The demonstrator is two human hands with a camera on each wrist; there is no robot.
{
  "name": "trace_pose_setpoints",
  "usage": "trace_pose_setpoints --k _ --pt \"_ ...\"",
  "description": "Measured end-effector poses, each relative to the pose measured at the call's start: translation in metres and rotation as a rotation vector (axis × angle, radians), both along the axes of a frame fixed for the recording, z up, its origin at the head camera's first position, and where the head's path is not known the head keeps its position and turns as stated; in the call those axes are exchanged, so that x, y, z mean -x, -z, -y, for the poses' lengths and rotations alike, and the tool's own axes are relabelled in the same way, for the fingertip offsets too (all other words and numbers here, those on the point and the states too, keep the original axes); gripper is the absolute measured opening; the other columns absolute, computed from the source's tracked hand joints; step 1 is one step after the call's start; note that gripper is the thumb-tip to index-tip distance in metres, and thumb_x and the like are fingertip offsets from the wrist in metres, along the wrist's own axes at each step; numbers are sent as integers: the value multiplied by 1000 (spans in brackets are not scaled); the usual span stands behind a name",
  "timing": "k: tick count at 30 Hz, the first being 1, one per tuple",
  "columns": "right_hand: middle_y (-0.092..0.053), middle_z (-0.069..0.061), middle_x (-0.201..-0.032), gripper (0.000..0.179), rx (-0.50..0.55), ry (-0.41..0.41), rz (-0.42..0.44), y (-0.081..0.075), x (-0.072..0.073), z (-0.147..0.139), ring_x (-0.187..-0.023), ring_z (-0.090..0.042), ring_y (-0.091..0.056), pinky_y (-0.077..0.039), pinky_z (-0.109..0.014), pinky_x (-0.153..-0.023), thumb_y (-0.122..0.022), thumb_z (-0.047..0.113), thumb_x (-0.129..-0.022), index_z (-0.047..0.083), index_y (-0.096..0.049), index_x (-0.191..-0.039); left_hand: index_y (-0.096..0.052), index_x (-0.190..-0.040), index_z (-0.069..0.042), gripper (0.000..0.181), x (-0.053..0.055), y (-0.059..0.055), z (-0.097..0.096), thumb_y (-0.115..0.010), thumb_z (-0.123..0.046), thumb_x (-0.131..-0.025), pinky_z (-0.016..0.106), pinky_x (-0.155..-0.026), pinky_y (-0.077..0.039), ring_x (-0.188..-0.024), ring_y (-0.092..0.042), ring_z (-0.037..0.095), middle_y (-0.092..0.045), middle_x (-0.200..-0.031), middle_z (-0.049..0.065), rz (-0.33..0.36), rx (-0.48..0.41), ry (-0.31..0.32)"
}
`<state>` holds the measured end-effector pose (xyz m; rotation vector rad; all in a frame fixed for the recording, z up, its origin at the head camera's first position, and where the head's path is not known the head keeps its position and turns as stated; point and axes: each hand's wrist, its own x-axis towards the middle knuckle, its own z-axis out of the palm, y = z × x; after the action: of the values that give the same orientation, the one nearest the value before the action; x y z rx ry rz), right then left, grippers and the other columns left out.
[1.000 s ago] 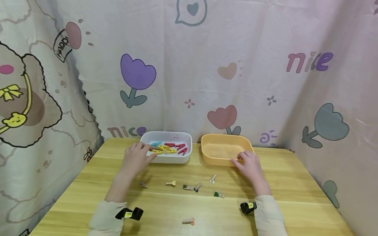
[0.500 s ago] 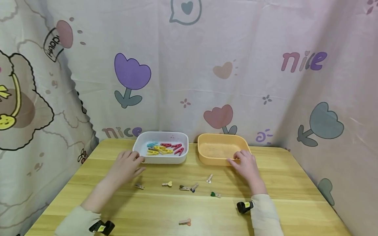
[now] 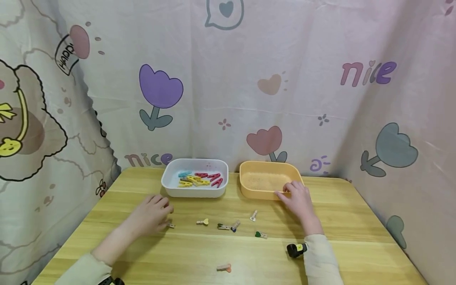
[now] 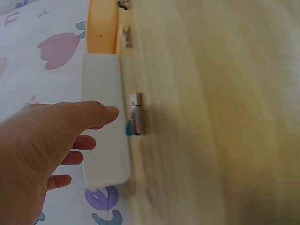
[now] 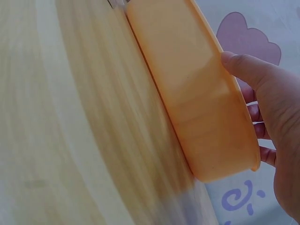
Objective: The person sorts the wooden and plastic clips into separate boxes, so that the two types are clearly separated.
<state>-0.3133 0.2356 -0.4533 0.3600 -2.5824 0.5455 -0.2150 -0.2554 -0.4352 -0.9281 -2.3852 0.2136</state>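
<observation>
My left hand (image 3: 151, 215) hovers over the table beside a small wooden clothespin (image 3: 171, 225), its fingers loosely bent. In the left wrist view this clothespin (image 4: 136, 115) shows a teal piece at one end, and the thumb stays apart from it. My right hand (image 3: 297, 200) holds the front rim of an orange plastic bin (image 3: 256, 194), thumb outside and fingers over the inner side. The right wrist view shows the thumb on the rim of the bin (image 5: 187, 93). A white bin (image 3: 196, 192) holds several plastic clothespins (image 3: 194, 181) in yellow, red and blue.
More little wooden clothespins lie across the wooden table (image 3: 178, 253): a yellow-heart one (image 3: 202, 222), a green-heart one (image 3: 261, 235), a white-heart one (image 3: 253, 215), an orange-heart one (image 3: 224, 268) and two close together (image 3: 223, 227). A printed curtain (image 3: 221, 79) hangs behind.
My left hand has left the white bin and come down and toward me to the wooden clothespin beside it. My right hand stays on the orange bin's rim.
</observation>
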Motion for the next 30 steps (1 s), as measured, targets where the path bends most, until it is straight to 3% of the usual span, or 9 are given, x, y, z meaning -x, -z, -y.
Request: trace_pose_setpoints --k 9,15,30 --pt "-57 -4 -86 32 -1 -4 -1 -1 -2 -1 -87 -25 -50 -35 -45 -84 -77 38 -81 11 -62 -85 -59 -84 -19 34 -4 15 7 -83 -33 -64 42 -80 -45 -86 -51 19 -54 -86 -1 18 11 15" --pt "-57 -5 -86 32 8 -9 9 -1 -1 0 -86 -25 -49 -35 -44 -84 -77 39 -81 11 -63 -86 -57 -80 -21 31 0 23 10 -82 -28 -64 39 -75 -41 -80 -47 16 -49 -82 -4 -14 -10 53" --pt "-57 -5 -86 32 6 -2 10 -1 -3 0 -86 -25 -49 -35 -44 -84 -76 39 -81 10 -63 -86 -58 -78 -21 28 1 24 5 -82 -30 -69 40 -76 -43 -79 -49 17 -51 -79 -4 -23 20 92"
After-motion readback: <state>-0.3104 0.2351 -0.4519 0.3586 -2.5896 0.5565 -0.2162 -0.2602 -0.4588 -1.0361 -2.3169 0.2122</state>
